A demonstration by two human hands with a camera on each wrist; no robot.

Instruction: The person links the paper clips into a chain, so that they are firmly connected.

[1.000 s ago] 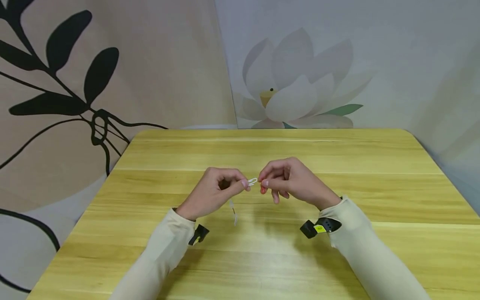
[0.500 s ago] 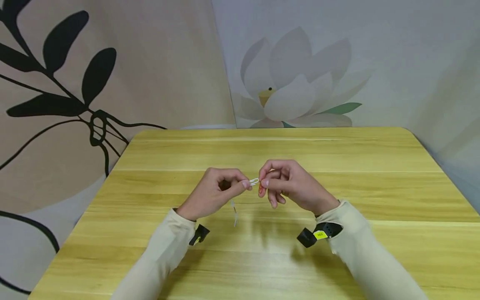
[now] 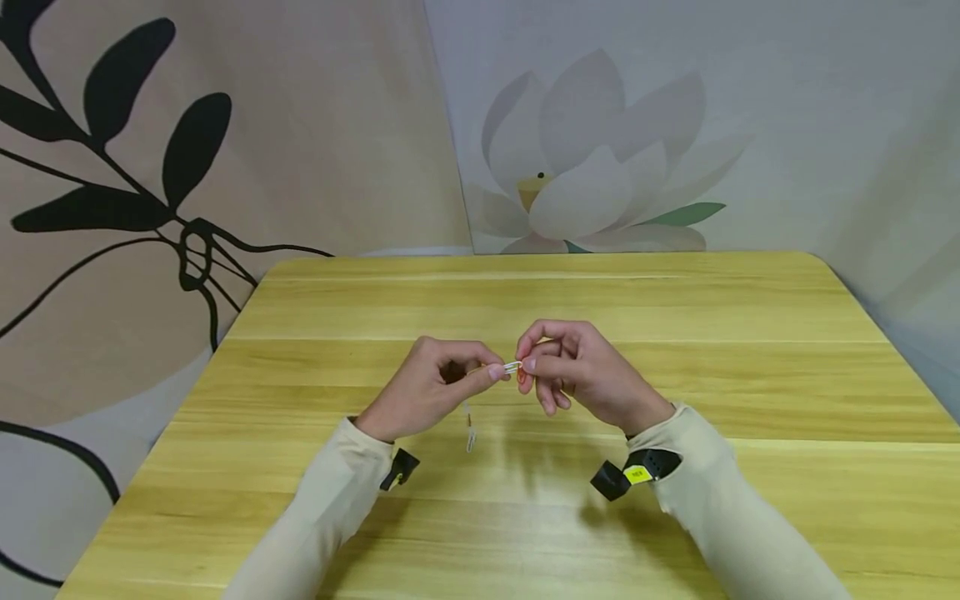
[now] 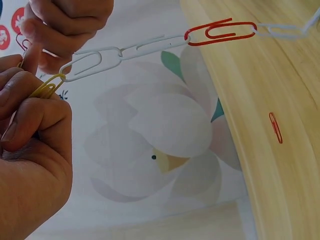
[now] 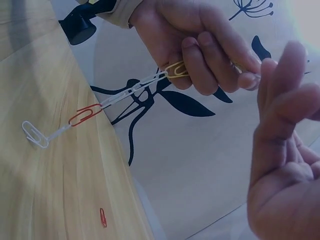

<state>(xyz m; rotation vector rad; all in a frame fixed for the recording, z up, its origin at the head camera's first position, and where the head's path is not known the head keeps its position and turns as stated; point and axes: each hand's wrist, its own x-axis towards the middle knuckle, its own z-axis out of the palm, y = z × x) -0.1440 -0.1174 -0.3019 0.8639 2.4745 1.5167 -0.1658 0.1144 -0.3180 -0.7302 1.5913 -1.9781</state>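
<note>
My left hand (image 3: 427,387) pinches a white paper clip (image 3: 512,367) whose looped end points at the right hand. Between thumb and forefinger, my right hand (image 3: 588,371) pinches a red paper clip (image 3: 521,377); the white clip's tip overlaps it in the head view. A chain of linked clips trails from the left hand. In the left wrist view it runs from a yellow clip (image 4: 48,86) at the curled fingers through white clips (image 4: 92,64) and a red link (image 4: 220,32). Its far end is a white clip (image 5: 35,134), in the right wrist view. Fingers partly hide the held clips.
A single loose red paper clip (image 4: 275,128) lies on the wooden table (image 3: 525,533). Behind the table stands a backdrop (image 3: 337,125) printed with dark leaves and a pale flower. Black wrist cameras (image 3: 611,481) sit at both cuffs.
The left hand has edged right, bringing the white clip's tip from beside the red clip to overlapping it. The right hand has dipped slightly, its lower fingers spreading downward. The dangling chain swings a little.
</note>
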